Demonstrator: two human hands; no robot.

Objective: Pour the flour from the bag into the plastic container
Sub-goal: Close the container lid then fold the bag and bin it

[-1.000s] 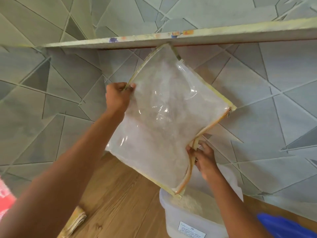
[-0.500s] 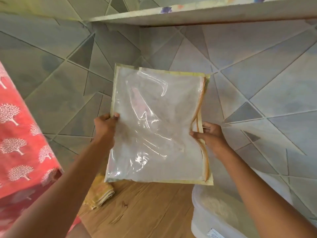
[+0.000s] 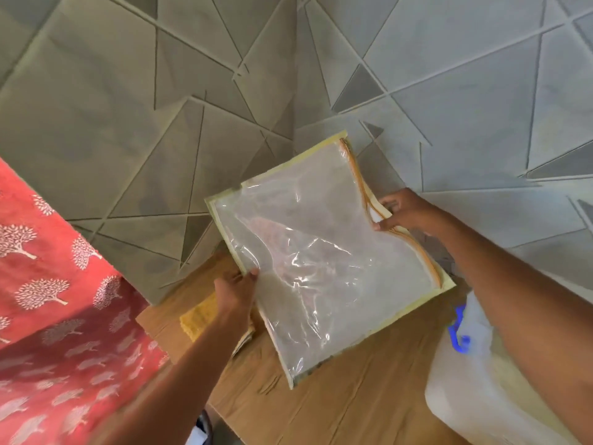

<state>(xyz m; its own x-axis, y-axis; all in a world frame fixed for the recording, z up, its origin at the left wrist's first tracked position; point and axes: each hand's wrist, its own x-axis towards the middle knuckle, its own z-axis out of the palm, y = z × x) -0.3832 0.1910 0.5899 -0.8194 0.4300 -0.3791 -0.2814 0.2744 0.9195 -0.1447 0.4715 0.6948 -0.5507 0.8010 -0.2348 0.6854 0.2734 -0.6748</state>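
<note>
I've got both hands on the clear, flat plastic bag with pale yellow edging point(image 3: 321, 261), held up in the air over the wooden surface point(image 3: 353, 396). Left hand point(image 3: 236, 292) pinches its lower left edge, thumb on the front. Right hand point(image 3: 401, 210) grips the orange-trimmed open side, fingers curled around it. The translucent white plastic container point(image 3: 455, 399) sits low right, beneath my right forearm, partly hidden.

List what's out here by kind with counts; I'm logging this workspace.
Clear zip bag: 1
Plastic container: 1
Yellow cloth: 1
Red patterned fabric: 1
Hands, left hand and right hand: 2
Total: 6
</note>
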